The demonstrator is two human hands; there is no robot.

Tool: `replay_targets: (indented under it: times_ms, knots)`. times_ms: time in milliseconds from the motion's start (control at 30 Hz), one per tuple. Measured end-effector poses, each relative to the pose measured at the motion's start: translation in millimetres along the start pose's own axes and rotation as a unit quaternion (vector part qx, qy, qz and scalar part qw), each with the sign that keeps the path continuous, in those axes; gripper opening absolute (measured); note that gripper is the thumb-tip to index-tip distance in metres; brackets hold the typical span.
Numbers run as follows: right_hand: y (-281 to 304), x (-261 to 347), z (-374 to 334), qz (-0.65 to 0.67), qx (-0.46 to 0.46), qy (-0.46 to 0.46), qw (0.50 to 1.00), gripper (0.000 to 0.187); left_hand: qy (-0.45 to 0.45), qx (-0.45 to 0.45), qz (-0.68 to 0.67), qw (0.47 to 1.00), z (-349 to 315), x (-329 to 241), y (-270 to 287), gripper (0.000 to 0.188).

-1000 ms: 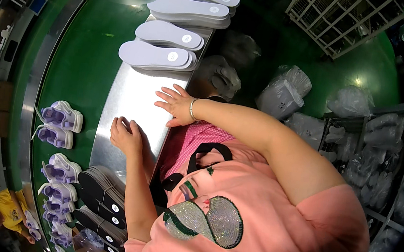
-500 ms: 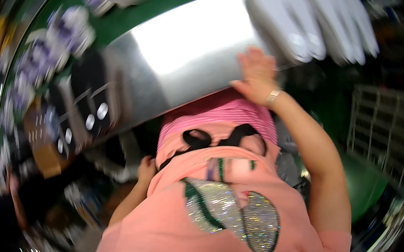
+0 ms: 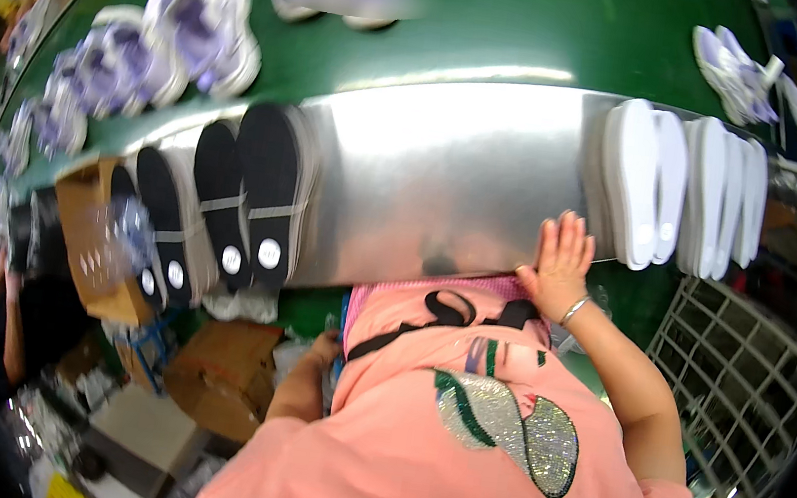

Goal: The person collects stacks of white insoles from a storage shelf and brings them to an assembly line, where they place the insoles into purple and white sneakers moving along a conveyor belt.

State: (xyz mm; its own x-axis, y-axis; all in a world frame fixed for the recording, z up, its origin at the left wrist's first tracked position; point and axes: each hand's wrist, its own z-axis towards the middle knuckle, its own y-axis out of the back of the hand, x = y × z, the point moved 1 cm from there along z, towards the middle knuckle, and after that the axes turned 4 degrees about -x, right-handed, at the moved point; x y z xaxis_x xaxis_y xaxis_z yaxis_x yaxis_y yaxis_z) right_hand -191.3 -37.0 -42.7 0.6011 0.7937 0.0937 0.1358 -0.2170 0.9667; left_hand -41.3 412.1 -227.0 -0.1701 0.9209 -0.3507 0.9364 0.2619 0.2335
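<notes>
My right hand (image 3: 560, 267) rests with fingers stretched out at the near edge of a shiny metal work surface (image 3: 457, 177), holding nothing. Just to its right stand stacks of white insoles (image 3: 633, 183). Low beside my body hangs my left hand (image 3: 327, 348), below the metal surface; its fingers are small and partly hidden, so their grip does not show. Bundles of black insoles (image 3: 273, 179), each with a band and a round white label, lie on the left part of the metal surface.
Behind runs a green belt (image 3: 506, 23) carrying purple-and-white shoes (image 3: 208, 32) at left and more shoes (image 3: 734, 71) at far right. A cardboard box (image 3: 104, 258) sits at the left end. At right stands a wire rack (image 3: 743, 361). Another person's arm (image 3: 13, 336) shows at far left.
The whole view has swung and steadied, bringing the metal surface lower and more level in the picture. My right hand stays open at its edge; my left hand stays low at my side.
</notes>
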Motion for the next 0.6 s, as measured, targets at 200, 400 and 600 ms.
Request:
replay_targets:
  times_ms: [200,400,600]
  knots:
    - [5.6,0.0,2.2,0.037,0.035,-0.044,0.998,0.081,0.01,0.049,0.068,0.996,46.4,-47.0,77.0,0.051]
    - [18.2,4.5,13.6,0.06,0.091,-0.062,0.992,0.074,-0.105,0.015,0.184,0.977,43.4,-157.3,123.0,0.053]
    - [33.2,6.9,6.2,0.055,0.182,-0.1,0.977,0.07,-0.083,-0.008,0.2,0.976,57.9,-172.4,109.7,0.053]
